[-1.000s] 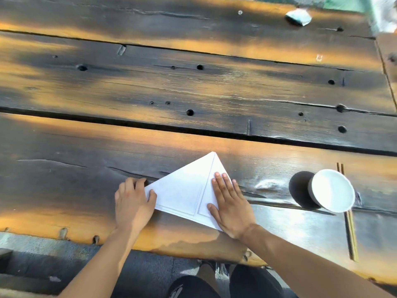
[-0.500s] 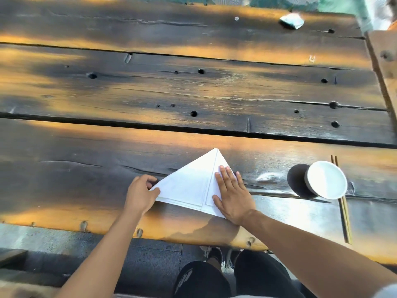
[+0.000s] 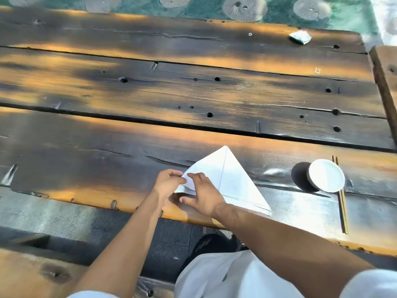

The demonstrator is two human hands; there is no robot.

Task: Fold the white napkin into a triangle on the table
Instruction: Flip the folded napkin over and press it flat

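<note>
The napkin (image 3: 227, 181) lies flat near the front edge of the table (image 3: 193, 97), already a triangle — apex pointing away, long edge running down to the right, a crease line through its middle. Both hands meet at its left corner. The left hand (image 3: 166, 184) curls in from the left, fingertips pinched on that corner; the right hand (image 3: 203, 195) reaches across from the right, fingers bent over the same spot, thumb low on the paper. So the two are together, both closed on the one corner, which looks slightly lifted off the wood. This is light, thin stuff: it should bend at a touch, hold a crease, and slide on the glossy planks if nothing pins it. The best hold is probably right there at a corner, with a light pinch — too hard a tug could tear it or drag the whole triangle askew. Off to the right, well apart, stand a cup (image 3: 325, 178) and chopsticks (image 3: 341, 196).
</note>
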